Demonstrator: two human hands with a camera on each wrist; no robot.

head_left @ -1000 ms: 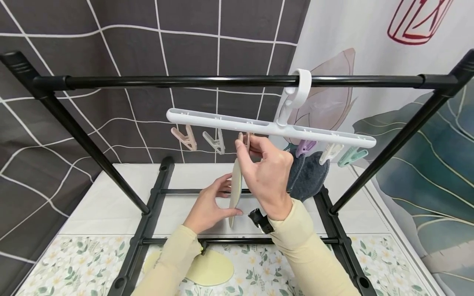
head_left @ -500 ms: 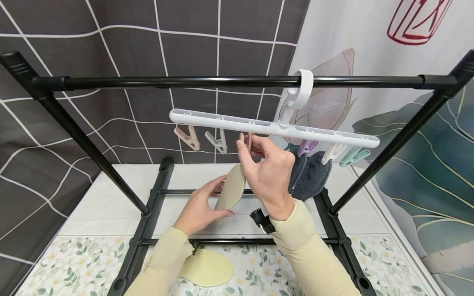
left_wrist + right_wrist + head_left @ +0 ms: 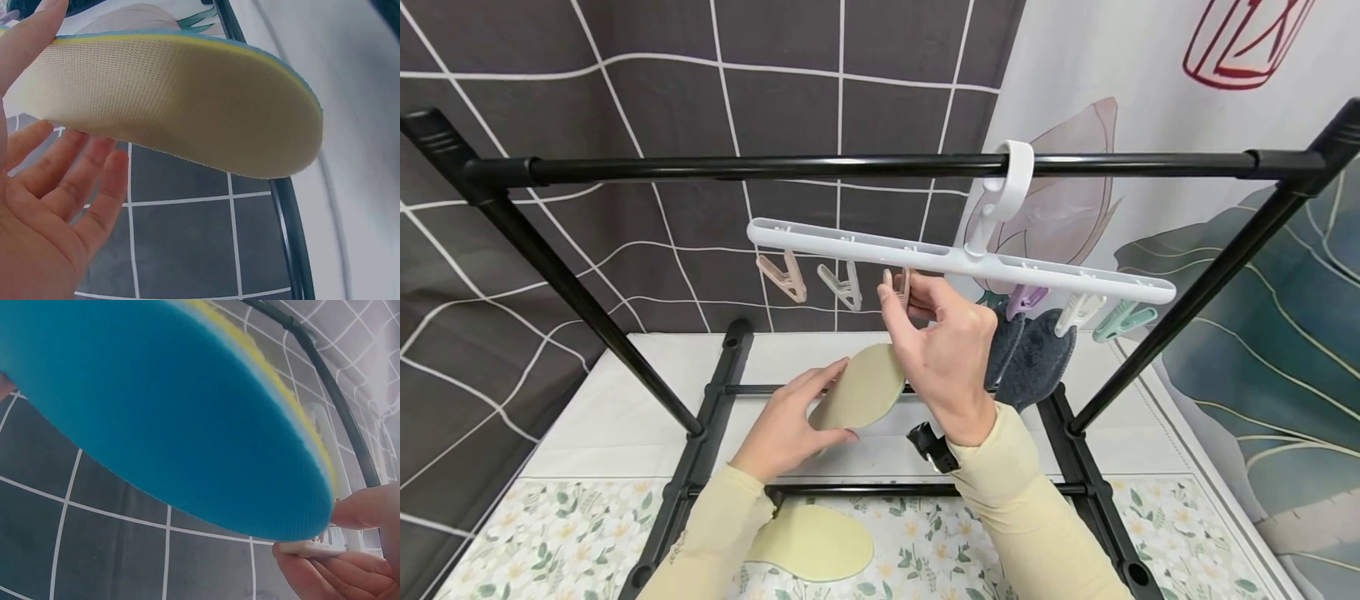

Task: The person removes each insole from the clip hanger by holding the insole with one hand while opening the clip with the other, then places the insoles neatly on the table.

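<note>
My left hand (image 3: 786, 429) holds an insole (image 3: 861, 392) between thumb and fingers, tilted to the left; its lower end is partly behind the hand. In the left wrist view, the insole's beige mesh face (image 3: 206, 106) shows, with thumb and fingers at opposite edges. Its blue face (image 3: 162, 419) fills much of the right wrist view. My right hand (image 3: 942, 350) pinches a pale clothespin (image 3: 904, 287) under a white clip hanger (image 3: 865, 245). The insole's upper end is close to that clothespin (image 3: 309, 549); whether it lies between the jaws I cannot tell.
The hanger hooks over a black rack's top bar (image 3: 760, 167). Other clothespins hang along it, pink (image 3: 784, 277), grey (image 3: 841, 287) and green (image 3: 1122, 320) among them. Dark grey fuzzy pieces (image 3: 1037, 358) hang at right. Another insole (image 3: 820, 542) lies on the floral mat (image 3: 940, 550).
My left hand has moved left and slightly down, swinging the insole from nearly edge-on to a tilt that shows its beige face. The hanger has shifted slightly right; my right hand stays on the clothespin.
</note>
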